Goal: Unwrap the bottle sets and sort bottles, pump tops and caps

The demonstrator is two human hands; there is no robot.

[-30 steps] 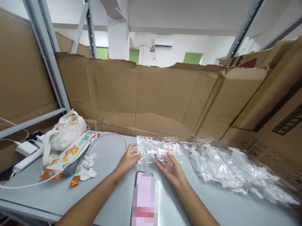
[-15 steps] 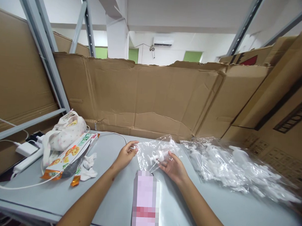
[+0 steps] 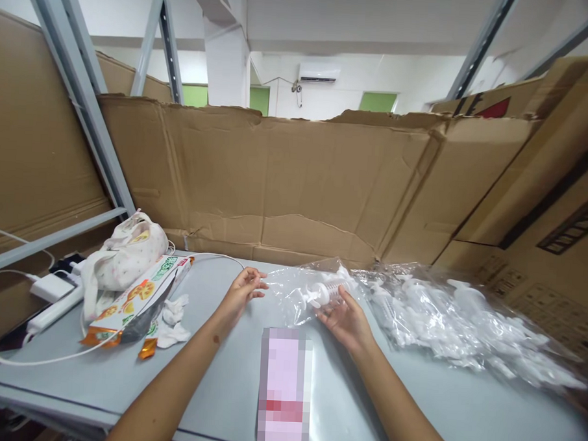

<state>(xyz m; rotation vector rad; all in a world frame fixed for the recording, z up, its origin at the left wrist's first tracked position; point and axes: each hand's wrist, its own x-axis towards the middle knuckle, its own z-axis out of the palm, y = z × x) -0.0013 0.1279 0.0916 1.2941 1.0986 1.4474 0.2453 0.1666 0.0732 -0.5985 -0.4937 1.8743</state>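
A clear plastic bag (image 3: 293, 297) with white plastic pieces inside lies on the grey table in front of me. One piece, like a pump head with a ribbed body (image 3: 327, 292), shows at the bag's right half. My right hand (image 3: 345, 317) grips this end from the right, thumb on top and fingers underneath. At the other end, my left hand (image 3: 246, 291) has its fingers bent at the bag's thin left edge, seemingly pinching the film. Just below the bag lies a phone-shaped object (image 3: 285, 389), its face pixelated.
Several clear bags of white plastic parts (image 3: 455, 325) lie to the right. On the left are a snack package (image 3: 139, 298), crumpled tissue (image 3: 173, 322), a white cloth bag (image 3: 131, 255), a power strip (image 3: 53, 311) and a cable. Cardboard walls (image 3: 296, 181) enclose the table's back.
My right hand has moved slightly right with the ribbed piece, and the bag has drawn away from above the phone-shaped object. My left fingers have shifted a little upward. The view has tilted slightly.
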